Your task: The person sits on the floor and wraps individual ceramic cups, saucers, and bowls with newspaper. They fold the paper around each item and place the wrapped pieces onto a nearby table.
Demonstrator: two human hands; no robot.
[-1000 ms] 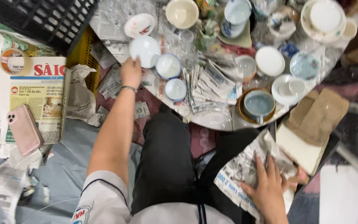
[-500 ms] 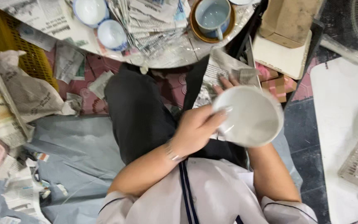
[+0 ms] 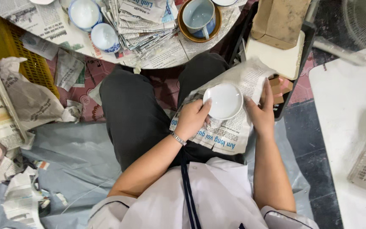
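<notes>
On the round table's edge to my left sat two small white bowls with blue rims (image 3: 94,25), beside a stack of folded newspapers (image 3: 142,23). My left hand (image 3: 191,118) gripped the near rim of a small round white ceramic dish (image 3: 223,101), now lowered onto a printed newspaper sheet (image 3: 227,131) spread across my lap; half a second earlier I had held it raised, nearer my face. My right hand (image 3: 261,112) curled around the sheet's right edge, fingers closed on paper.
</notes>
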